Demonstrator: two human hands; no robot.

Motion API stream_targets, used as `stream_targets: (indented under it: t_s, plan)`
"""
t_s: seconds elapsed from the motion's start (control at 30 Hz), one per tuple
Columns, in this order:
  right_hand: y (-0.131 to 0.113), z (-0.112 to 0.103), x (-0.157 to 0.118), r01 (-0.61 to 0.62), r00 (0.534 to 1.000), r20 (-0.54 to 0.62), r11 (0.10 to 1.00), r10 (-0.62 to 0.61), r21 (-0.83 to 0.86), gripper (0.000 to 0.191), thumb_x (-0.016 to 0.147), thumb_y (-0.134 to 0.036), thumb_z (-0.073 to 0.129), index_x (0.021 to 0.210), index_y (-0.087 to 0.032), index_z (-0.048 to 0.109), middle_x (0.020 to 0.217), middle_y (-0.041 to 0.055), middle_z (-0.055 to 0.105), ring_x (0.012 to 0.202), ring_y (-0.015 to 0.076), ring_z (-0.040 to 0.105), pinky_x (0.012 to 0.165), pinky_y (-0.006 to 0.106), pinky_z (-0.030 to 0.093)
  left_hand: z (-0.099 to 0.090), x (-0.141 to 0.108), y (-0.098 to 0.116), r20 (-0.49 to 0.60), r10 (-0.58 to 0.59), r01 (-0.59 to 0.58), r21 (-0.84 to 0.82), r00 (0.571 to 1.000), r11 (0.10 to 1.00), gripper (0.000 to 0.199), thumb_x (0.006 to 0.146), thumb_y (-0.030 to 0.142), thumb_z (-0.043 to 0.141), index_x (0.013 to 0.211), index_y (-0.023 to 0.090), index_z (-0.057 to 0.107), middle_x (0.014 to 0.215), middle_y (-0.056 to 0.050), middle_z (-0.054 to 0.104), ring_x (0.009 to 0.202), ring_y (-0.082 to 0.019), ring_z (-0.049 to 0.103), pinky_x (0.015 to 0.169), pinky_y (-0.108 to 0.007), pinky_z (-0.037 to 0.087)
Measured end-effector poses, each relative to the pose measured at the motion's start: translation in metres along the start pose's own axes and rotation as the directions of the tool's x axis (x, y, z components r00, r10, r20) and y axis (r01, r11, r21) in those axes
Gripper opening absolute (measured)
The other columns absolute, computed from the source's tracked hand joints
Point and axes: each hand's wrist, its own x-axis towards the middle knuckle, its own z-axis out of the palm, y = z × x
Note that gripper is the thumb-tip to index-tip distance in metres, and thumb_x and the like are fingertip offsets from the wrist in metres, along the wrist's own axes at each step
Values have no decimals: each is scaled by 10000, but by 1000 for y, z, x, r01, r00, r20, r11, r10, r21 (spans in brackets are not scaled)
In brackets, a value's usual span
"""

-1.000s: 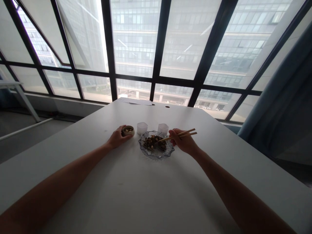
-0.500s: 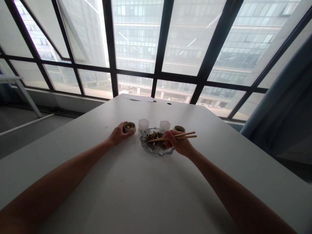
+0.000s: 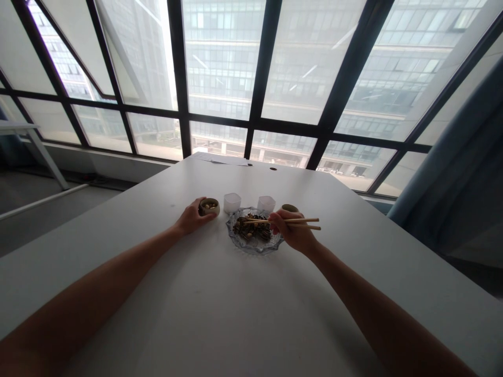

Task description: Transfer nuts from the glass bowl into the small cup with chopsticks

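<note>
My left hand (image 3: 194,217) is wrapped round a small round cup (image 3: 210,211) that stands on the table; pale nut-like pieces lie inside it. In my right hand (image 3: 290,230) is a pair of chopsticks (image 3: 302,224), held slanting to the left. Their tips reach into a clear glass dish (image 3: 254,252) with a scalloped rim. Dark seeds (image 3: 257,230) mixed with a few paler pieces fill the dish. Whether the tips pinch a piece is too small to tell. A second small cup (image 3: 290,208) stands just behind my right hand, partly hidden by it.
Two white translucent cups, a left one (image 3: 232,203) and a right one (image 3: 266,203), stand just behind the dish. Paper (image 3: 223,159) lies at the far end of the white table (image 3: 236,314). Beyond are windows, with a blue curtain (image 3: 451,157) at right.
My right hand has shifted slightly right, and the chopstick tips have moved right and a little away from me within the dish. My left hand stays on the cup.
</note>
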Motion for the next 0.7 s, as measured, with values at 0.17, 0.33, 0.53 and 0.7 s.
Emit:
stream_targets:
  t_s: [0.17, 0.33, 0.53, 0.7]
  plan:
    - [1, 2, 0, -3, 1000, 31, 1000, 3, -14, 548, 889, -726, 533, 642, -242, 606, 573, 37, 659, 514, 167, 615, 514, 302, 495, -1, 0, 3, -2, 0, 0, 1, 1000, 1000, 808, 656, 610, 769, 1304, 165, 581, 1216, -142, 711, 1108, -320, 676, 976, -421, 536]
    - [8, 5, 0, -51, 999, -16, 996, 52, 67, 547, 865, -748, 550, 682, -239, 633, 592, 36, 673, 489, 167, 623, 465, 299, 493, -1, -1, 2, -19, -4, 4, -11, 1000, 1000, 842, 617, 615, 794, 1281, 135, 599, 1151, -147, 728, 1046, -321, 698, 932, -429, 561]
    - [24, -6, 12, -181, 918, -282, 928, 278, 326, 641, 775, -836, 558, 706, -203, 640, 506, 57, 655, 376, 179, 593, 366, 299, 475, 0, -6, 6, -113, 175, -175, 2, 978, 984, 775, 633, 497, 799, 1287, 151, 570, 1275, -160, 663, 1161, -316, 645, 935, -427, 569]
    - [14, -7, 20, -119, 888, -364, 905, 281, 408, 627, 798, -817, 551, 713, -201, 627, 509, 62, 661, 364, 174, 584, 360, 296, 472, 0, -9, 13, -93, 224, -224, 11, 970, 975, 713, 656, 435, 788, 1281, 176, 565, 1318, -148, 640, 1217, -310, 617, 996, -436, 547]
